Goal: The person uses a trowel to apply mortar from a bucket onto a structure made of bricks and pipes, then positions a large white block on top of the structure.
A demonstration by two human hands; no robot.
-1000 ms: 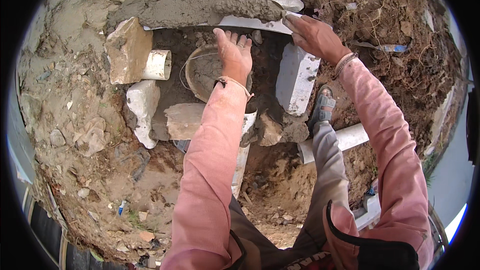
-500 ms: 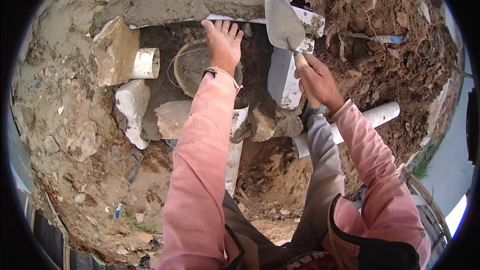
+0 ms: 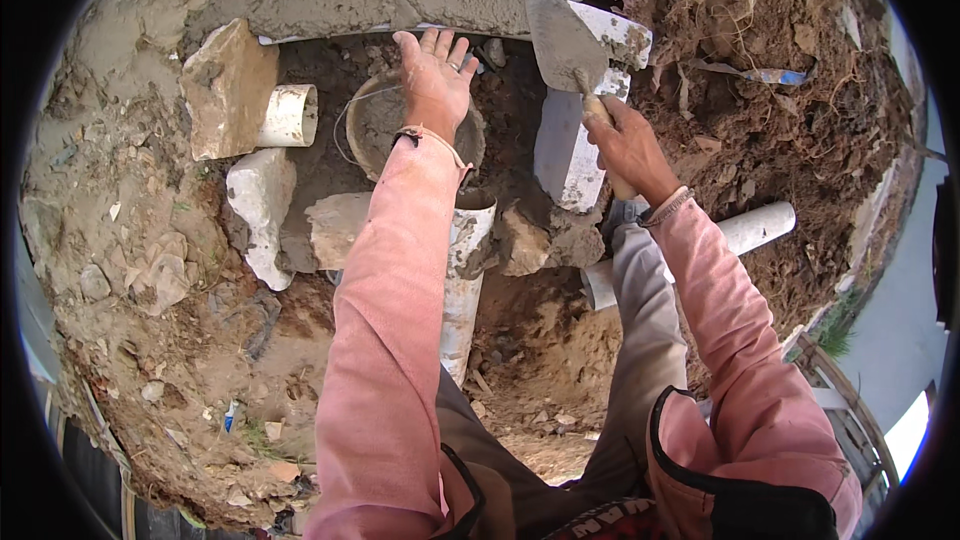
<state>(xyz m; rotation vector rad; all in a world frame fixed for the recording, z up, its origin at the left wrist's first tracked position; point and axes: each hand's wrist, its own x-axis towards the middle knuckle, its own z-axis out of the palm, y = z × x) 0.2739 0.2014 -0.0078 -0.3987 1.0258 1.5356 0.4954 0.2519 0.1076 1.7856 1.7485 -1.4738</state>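
Note:
A white slab (image 3: 615,32) topped with grey wet mortar (image 3: 350,2) spans the top of a small pit. My left hand (image 3: 435,80), palm up with fingers apart, is at the slab's near edge, over a round container (image 3: 360,130) with a wire handle and grey material inside. My right hand (image 3: 630,145) grips the wooden handle of a trowel (image 3: 560,40), whose mortar-coated blade lies at the right part of the mortar strip. Below the blade stands a white block (image 3: 560,150). Whether my left fingertips touch the slab is unclear.
Tan stone (image 3: 225,85), a short white pipe (image 3: 285,115) and white rubble (image 3: 260,210) edge the pit's left. A longer pipe (image 3: 462,310) runs toward me between my legs. Another pipe (image 3: 755,230) lies right, behind my leg. Rough soil and roots surround them.
My right hand was on the slab's right end; it is now lower, holding the trowel, whose blade has shifted slightly left onto the mortar. My left hand remains open by the slab.

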